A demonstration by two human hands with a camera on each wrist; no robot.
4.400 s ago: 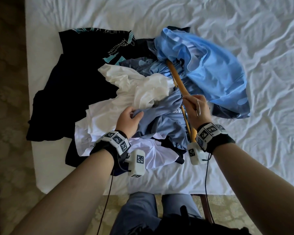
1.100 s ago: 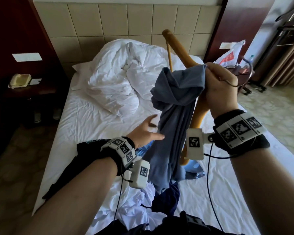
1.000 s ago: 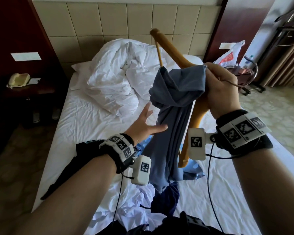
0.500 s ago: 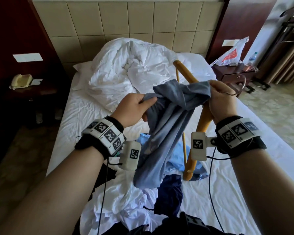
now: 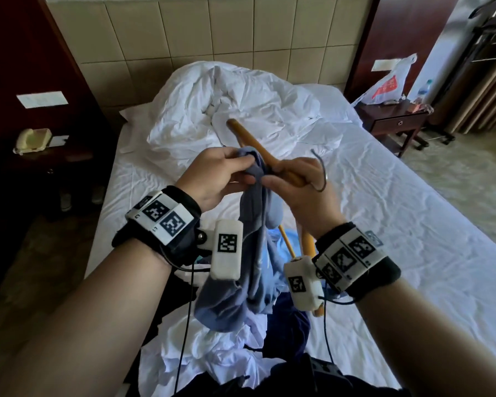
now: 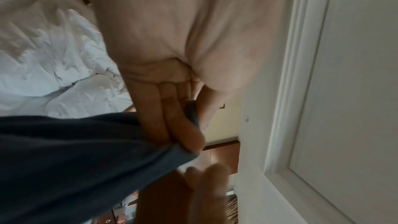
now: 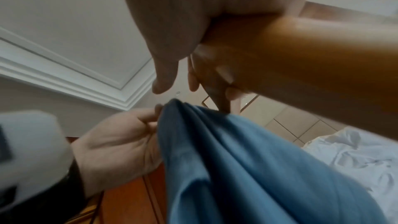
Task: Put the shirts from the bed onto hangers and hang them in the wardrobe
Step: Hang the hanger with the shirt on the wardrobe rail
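The left hand is closed on the bunched upper edge of the grey-blue shirt, with the cloth pinched between fingers and thumb, as the left wrist view confirms. The right hand grips the wooden hanger near its middle; the metal hook curves up beside the knuckles. One wooden arm of the hanger projects up and away from the hands, and the lower part shows below the right wrist. The two hands are close together, held above the bed. The shirt's gathered top meets the hanger at the point where the hands meet; whether the hanger arm is inside the shirt cannot be told. The rest of the shirt hangs straight down between the forearms.

Below, at the near end of the bed, lies a heap of clothes: white, dark navy and light blue pieces. A crumpled white duvet is piled at the head end against a beige padded headboard. A dark nightstand at the right carries a plastic bag. A telephone sits on the dark surface at the left.
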